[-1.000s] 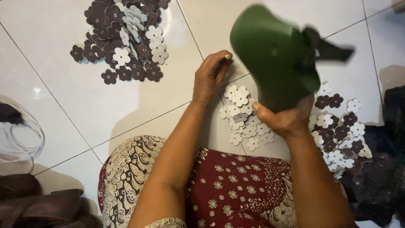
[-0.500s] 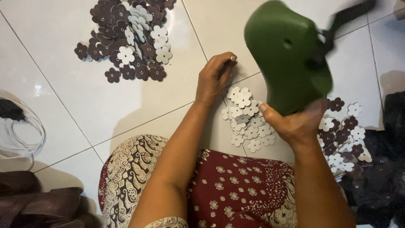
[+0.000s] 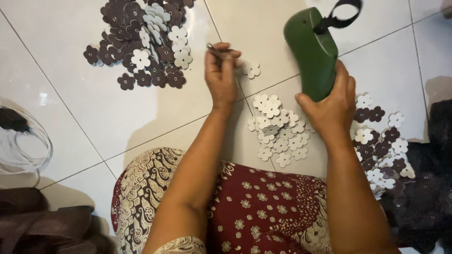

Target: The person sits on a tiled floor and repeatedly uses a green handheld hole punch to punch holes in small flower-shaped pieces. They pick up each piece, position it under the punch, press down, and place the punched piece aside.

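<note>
My right hand [image 3: 332, 106] grips the lower end of a green foot-shaped form [image 3: 313, 51] and holds it upright above the floor; a black strap [image 3: 339, 14] loops at its top. My left hand [image 3: 221, 77] pinches a thin metal pin-like tool [image 3: 214, 48] between its fingers. One white flower-shaped cutout [image 3: 252, 69] sits just beside its fingertips; I cannot tell whether it is held. A pile of white flower cutouts [image 3: 280, 129] lies on the tiles between my two hands.
A heap of brown and white flower cutouts [image 3: 141, 42] lies at the top left, another mixed heap [image 3: 381, 141] at the right. Clear plastic [image 3: 21, 141] and a dark brown item [image 3: 42, 226] sit at the left, dark fabric [image 3: 423, 197] at the right. My patterned skirt covers the bottom centre.
My right hand has swung the green form from over the white pile up to the right and turned it upright. My left hand has lifted off the white pile and moved up and left.
</note>
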Available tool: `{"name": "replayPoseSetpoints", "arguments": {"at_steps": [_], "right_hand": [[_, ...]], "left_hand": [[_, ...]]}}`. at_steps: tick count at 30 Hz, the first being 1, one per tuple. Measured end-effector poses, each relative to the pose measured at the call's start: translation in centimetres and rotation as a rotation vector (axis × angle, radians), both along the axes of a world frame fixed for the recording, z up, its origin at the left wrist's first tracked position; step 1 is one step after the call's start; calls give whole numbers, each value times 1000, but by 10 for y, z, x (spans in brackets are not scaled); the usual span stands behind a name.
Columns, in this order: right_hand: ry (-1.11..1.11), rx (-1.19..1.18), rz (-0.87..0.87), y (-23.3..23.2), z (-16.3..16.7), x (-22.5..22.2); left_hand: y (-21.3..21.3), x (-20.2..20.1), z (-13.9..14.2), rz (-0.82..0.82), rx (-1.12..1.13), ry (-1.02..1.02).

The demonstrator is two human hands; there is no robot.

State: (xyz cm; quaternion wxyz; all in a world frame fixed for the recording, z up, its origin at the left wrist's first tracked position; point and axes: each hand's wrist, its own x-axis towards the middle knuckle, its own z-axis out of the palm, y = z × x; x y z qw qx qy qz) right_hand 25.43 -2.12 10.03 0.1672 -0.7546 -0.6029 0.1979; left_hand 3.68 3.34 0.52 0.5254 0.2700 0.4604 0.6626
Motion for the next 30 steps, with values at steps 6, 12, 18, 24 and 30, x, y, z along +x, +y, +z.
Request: {"name": "replayPoseSetpoints", "arguments": {"at_steps": [6,12,18,24,30], "right_hand": [[-147,-134,-83,7,-29,5],[-203,-29,-33,5,-45,8],[-193,-12,-28,2,-50,12],[-223,28,-8,-2,-51,14],[-199,20,-21,-2,-46,10]], "left_hand": [[7,-17,24,-136,-135,957],[4,-9,40,-405,-262,1102],[3,-5,46,-532,-397,914],[-15,9,64,-939,-239,657],[-24,11,67,-1123,-349,681]]}}
